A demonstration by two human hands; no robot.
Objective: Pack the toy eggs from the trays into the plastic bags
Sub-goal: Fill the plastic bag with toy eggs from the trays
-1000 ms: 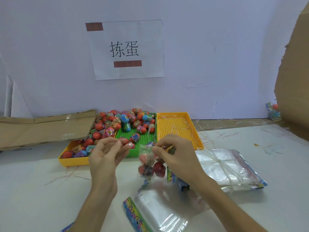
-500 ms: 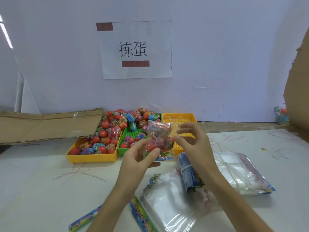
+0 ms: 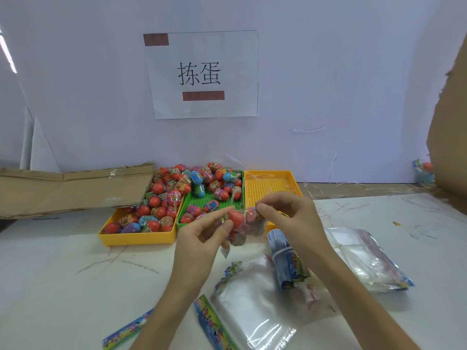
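Both hands are up over the table (image 3: 63, 274), the left hand (image 3: 202, 238) and right hand (image 3: 290, 218) pinching a small clear bag (image 3: 243, 227) stuffed with toy eggs between them. Behind, more loose eggs (image 3: 177, 195) crowd the left yellow tray (image 3: 136, 236) and green tray (image 3: 214, 198), the right yellow tray (image 3: 270, 185) sits bare, and empty bags (image 3: 252, 299) lie below the wrists.
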